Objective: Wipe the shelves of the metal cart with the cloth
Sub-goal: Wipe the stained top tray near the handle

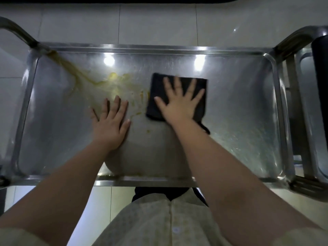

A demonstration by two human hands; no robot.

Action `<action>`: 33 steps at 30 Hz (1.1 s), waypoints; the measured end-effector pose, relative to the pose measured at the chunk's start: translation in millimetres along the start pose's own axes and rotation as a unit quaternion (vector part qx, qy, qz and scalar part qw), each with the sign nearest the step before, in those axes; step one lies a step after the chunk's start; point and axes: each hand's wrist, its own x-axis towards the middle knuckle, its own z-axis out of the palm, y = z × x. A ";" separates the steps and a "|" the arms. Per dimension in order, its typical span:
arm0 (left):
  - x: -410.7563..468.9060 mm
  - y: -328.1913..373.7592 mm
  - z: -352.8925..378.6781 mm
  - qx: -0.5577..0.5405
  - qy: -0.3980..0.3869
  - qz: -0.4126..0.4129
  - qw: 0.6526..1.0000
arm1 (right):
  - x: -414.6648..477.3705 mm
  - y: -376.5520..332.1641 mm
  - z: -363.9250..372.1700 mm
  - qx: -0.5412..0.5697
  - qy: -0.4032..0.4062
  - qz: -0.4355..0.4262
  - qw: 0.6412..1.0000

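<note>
The cloth (pixel 157 86) is being pressed under the right hand (pixel 179 105), fingers spread, the spill (pixel 113 77) lying just leftward, nearer the flat, empty left hand (pixel 110 126).

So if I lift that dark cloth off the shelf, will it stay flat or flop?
Probably floppy: a limp corner of the cloth trails out beside the right hand. Likely light, being thin and flat. It should slide easily on the smooth metal shelf.

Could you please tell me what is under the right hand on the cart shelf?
A dark cloth, pressed flat on the metal shelf by the right hand. What lies beneath the cloth is covered.
</note>
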 end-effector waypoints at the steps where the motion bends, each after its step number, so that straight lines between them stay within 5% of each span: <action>1: 0.2 -1.3 0.6 -0.002 0.004 0.002 1.000 | -9.9 -23.6 5.4 -0.013 -0.007 -0.048 0.999; 6: 1.2 -5.9 5.9 -0.013 0.009 0.008 1.000 | -12.2 5.6 5.3 0.003 0.008 -0.133 0.991; 12: 3.7 3.6 13.1 -0.033 0.031 0.020 0.999 | -50.2 198.5 -6.0 0.042 0.025 0.170 0.984; 15: 4.2 5.9 19.0 -0.042 0.045 0.029 0.998 | -81.8 208.6 -0.7 0.051 0.016 0.256 0.965; 18: 6.8 3.2 21.3 -0.047 0.054 0.033 0.997 | -80.7 138.2 11.9 0.049 0.029 0.223 0.973; 23: 7.5 -4.0 21.7 -0.041 0.045 0.039 0.997 | -97.1 -33.2 37.5 -0.013 0.034 -0.035 0.999; 26: 7.7 -5.1 19.9 -0.051 0.043 0.041 0.997 | -96.5 -31.4 37.1 -0.002 0.045 -0.087 0.995; 33: 11.2 1.2 15.9 -0.039 0.041 0.047 0.997 | -123.1 151.8 25.9 0.041 0.026 0.168 0.985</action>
